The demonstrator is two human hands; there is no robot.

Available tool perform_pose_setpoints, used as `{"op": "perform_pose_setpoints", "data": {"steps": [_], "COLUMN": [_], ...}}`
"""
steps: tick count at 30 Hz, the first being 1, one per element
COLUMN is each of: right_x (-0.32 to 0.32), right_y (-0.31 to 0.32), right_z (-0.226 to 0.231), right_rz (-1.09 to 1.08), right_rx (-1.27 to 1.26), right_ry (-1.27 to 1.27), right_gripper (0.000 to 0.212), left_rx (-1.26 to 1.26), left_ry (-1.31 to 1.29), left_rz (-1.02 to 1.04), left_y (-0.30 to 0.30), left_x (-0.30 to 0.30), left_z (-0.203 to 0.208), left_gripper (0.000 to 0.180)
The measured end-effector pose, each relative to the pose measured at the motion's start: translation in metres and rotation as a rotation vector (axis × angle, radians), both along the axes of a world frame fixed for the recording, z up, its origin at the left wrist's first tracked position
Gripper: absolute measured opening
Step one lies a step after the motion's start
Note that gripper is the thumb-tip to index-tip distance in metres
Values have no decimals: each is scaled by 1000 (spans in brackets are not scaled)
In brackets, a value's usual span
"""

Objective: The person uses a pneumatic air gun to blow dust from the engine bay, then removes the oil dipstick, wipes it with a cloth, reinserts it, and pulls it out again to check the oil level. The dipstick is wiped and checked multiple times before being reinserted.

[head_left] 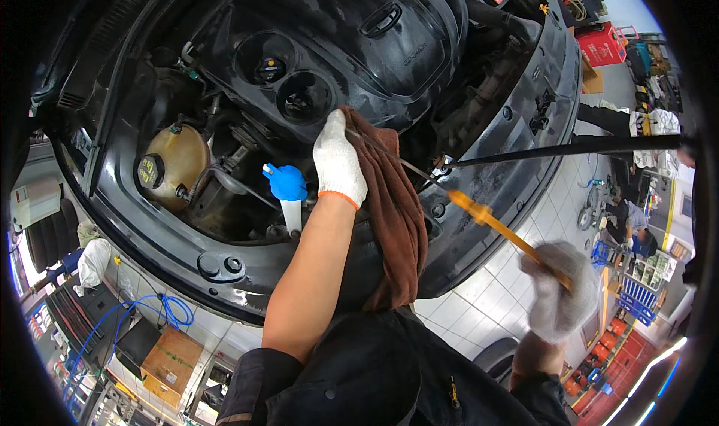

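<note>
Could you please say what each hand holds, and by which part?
The right hand grips a rod by its yellow handle, the left hand brown cloth at its top.

The left hand [338, 162] holds a brown cloth [401, 231] in its fingers against a yellow-handled rod [478, 213], its handle gripped by the right hand [565, 293]. Left of the left fingers sits a blue cap [286, 181]; beyond them, an engine cover [352, 33].

The white-gloved left hand [341, 162] reaches forward, its back toward the camera, curled in a grip; the bare left forearm [311, 276] slants up from a dark left sleeve [251, 381]. The gloved right hand [563, 295] is held well out to the right, closed fist-like, its bare wrist [539, 355] above a dark right sleeve [543, 397].
</note>
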State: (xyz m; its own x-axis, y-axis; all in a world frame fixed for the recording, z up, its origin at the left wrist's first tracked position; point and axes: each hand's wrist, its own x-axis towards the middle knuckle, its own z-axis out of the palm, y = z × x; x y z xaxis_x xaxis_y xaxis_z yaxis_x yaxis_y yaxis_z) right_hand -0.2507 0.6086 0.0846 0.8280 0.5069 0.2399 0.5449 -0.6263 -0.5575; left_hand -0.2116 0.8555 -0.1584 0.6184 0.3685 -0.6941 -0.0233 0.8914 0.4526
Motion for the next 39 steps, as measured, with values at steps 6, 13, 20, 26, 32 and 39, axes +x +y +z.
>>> {"op": "perform_pose_setpoints", "data": {"steps": [6,13,20,26,32,39], "right_x": [49,112,133,141,152,150], "right_y": [111,237,306,308,316,315], "right_z": [-75,-176,-247,-234,-248,-249], "right_rz": [202,205,285,376,373,373], "right_rx": [-48,-412,-649,-712,-758,-780], "right_ry": [-35,45,125,179,244,230], "right_gripper": [14,30,29,40,37,33], "left_rx": [-193,48,396,390,396,516], "left_ry": [-150,-169,53,228,186,310], "left_rz": [11,-92,310,419,446,483], "left_y": [-7,23,91,88,85,84], "left_x": [-48,-185,-312,-342,-344,-338], "left_z": [42,107,104,61,57,54], "left_gripper": [53,40,37,37,39,39]}}
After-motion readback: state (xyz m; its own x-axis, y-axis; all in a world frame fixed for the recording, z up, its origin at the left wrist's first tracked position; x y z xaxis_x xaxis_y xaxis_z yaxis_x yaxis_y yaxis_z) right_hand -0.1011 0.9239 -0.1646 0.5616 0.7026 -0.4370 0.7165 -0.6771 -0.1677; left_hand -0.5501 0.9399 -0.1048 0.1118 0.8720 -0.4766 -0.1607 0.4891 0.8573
